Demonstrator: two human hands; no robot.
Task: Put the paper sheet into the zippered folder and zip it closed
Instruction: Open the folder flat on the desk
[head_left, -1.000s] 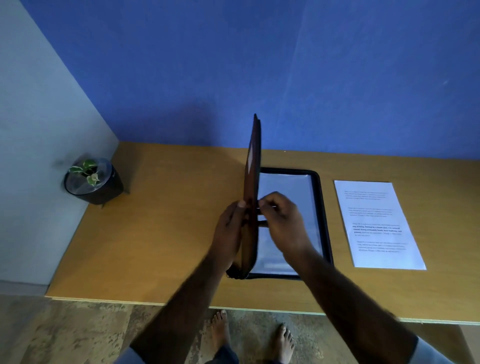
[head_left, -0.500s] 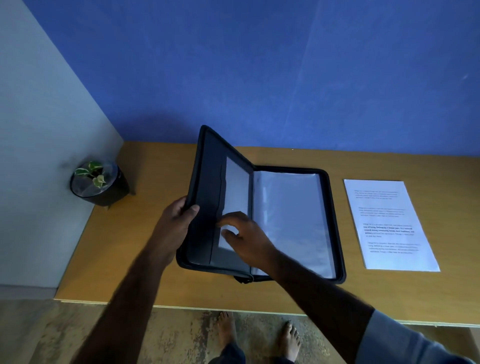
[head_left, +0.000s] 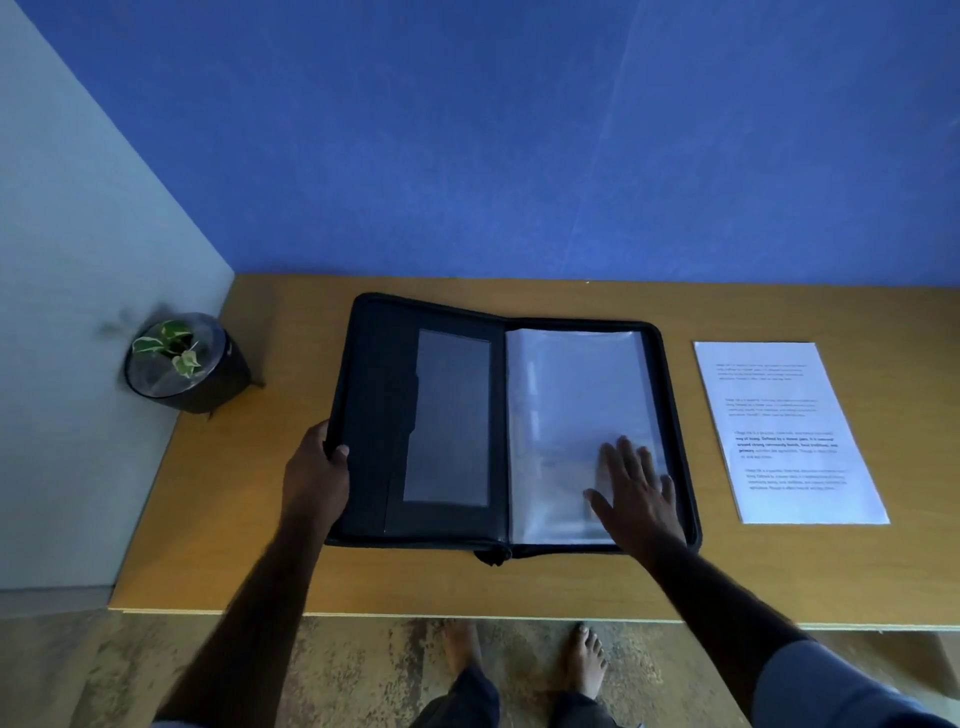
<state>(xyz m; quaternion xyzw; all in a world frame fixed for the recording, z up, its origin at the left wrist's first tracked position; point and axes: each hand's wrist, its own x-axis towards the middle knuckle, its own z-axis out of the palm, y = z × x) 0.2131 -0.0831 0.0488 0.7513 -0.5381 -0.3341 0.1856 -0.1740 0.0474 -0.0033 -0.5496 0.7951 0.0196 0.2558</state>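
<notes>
A black zippered folder lies fully open and flat in the middle of the wooden table. Its left half has dark pockets and a clear window; its right half holds clear plastic sleeves. My left hand grips the outer left edge of the folder's cover. My right hand rests flat with fingers spread on the lower right of the plastic sleeves. A white printed paper sheet lies flat on the table just right of the folder, touched by neither hand.
A small potted plant in a dark pot stands at the table's far left corner against the pale wall. A blue wall runs along the back edge. Below the front edge, bare feet stand on a mottled floor.
The folder's left cover went from standing upright to lying flat, carried down by my left hand. My right hand moved from the cover across to the plastic sleeves on the right half.
</notes>
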